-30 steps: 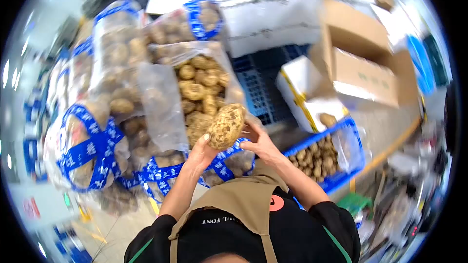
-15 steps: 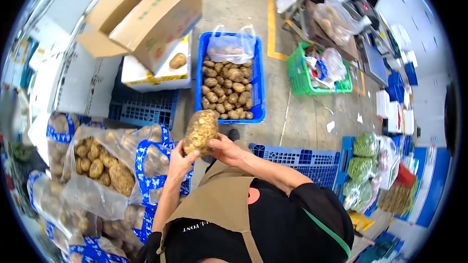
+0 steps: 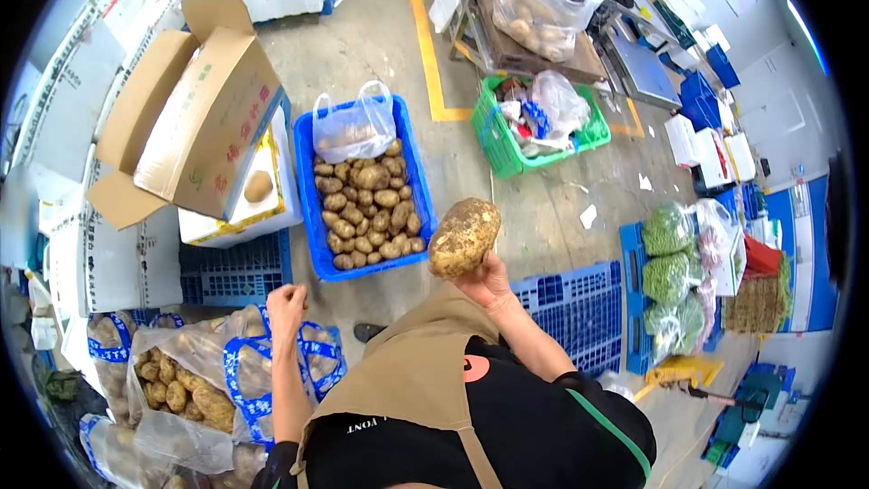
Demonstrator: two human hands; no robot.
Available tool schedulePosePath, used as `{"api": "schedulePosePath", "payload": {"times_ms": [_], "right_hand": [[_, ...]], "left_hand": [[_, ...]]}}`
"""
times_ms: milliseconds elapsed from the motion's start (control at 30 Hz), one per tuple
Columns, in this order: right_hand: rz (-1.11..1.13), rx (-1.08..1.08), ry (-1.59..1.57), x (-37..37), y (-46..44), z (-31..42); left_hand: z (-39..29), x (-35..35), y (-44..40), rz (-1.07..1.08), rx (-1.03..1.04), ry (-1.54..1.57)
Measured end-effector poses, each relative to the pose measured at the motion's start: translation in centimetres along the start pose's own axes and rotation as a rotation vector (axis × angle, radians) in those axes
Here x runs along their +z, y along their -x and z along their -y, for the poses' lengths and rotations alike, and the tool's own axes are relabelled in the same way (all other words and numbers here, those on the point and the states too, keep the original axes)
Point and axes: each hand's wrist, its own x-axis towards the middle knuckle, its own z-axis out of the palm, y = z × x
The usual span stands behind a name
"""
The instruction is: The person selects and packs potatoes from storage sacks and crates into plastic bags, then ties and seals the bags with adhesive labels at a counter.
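A large brown potato (image 3: 464,237) rests in my right hand (image 3: 485,282), whose fingers wrap its lower side. It is held up just right of the blue crate (image 3: 427,256), which holds several smaller potatoes (image 3: 369,208) and a clear plastic bag (image 3: 357,129). My left hand (image 3: 286,304) is apart from the potato, fingers curled in, above the bagged potatoes; nothing shows in it. An open clear bag of potatoes (image 3: 180,391) lies at the lower left, beside bags with blue printed bands (image 3: 251,380).
An open cardboard box (image 3: 196,127) leans on a white box (image 3: 288,190) with one potato on it. A green basket (image 3: 508,161) holds plastic bags. Blue pallets (image 3: 579,319), bagged green vegetables (image 3: 668,276) and a scale (image 3: 644,68) stand on the right.
My left hand has let go of the large potato and moved left. My right hand now holds it alone, further right. The view has turned toward the crate and the right side.
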Motion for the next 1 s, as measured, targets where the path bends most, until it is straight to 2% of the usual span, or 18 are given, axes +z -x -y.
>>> {"api": "schedulePosePath", "payload": {"times_ms": [33, 100, 233, 300, 333, 367, 433, 533, 633, 667, 700, 767, 800, 833, 900, 1000], "right_hand": [[0.025, 0.014, 0.013, -1.0, -0.9, 1.9], [0.085, 0.033, 0.052, -2.9, -2.9, 6.1], [0.164, 0.11, 0.124, -4.2, -6.7, 14.6], [0.192, 0.189, 0.14, -4.8, -7.3, 19.1], [0.209, 0.226, 0.137, -4.9, -7.7, 20.9], [0.211, 0.226, 0.147, -4.6, -7.8, 23.0], [0.199, 0.225, 0.182, -3.7, -6.2, 27.3], [0.138, 0.139, 0.212, -5.6, -5.3, 32.0], [0.046, 0.024, 0.219, -7.8, -4.6, 35.2], [0.008, -0.026, 0.219, -8.0, -4.6, 35.9], [-0.028, -0.074, 0.216, -8.1, -4.6, 36.6], [-0.054, -0.126, 0.218, -7.4, -5.1, 38.5], [-0.056, -0.148, 0.22, -6.7, -5.6, 39.5], [-0.058, -0.169, 0.224, -6.3, -6.4, 40.6], [-0.054, -0.204, 0.243, -6.2, -8.7, 42.9], [-0.031, -0.305, 0.255, -4.6, -13.2, 46.3]], "left_hand": [[1.1, 1.1, 0.1, -0.023, 0.04, 0.007], [1.8, 4.0, 0.6, -0.239, 0.335, -0.218], [4.2, 11.1, 0.1, -0.222, -0.137, -0.049], [1.9, 15.4, -0.4, -0.125, -0.232, -0.142], [-4.2, 17.2, -0.3, -0.002, -0.328, -0.175], [-3.7, 19.7, -1.7, 0.08, -0.295, -0.235], [-8.5, 23.9, -3.4, 0.262, -0.206, -0.057], [-16.4, 27.5, -7.3, 0.383, -0.067, -0.224], [-21.3, 30.2, -12.0, 0.476, -0.034, -0.285], [-22.6, 30.9, -13.6, 0.481, 0.019, -0.374], [-22.2, 31.9, -15.4, 0.49, 0.032, -0.221], [-25.1, 33.0, -18.1, 0.52, 0.067, -0.306], [-27.1, 33.4, -19.4, 0.501, 0.21, -0.43], [-30.6, 33.5, -20.1, 0.565, 0.14, -0.344], [-29.7, 35.8, -25.4, 0.577, 0.261, -0.38], [-37.4, 37.4, -30.9, 0.597, 0.434, -0.195]]}}
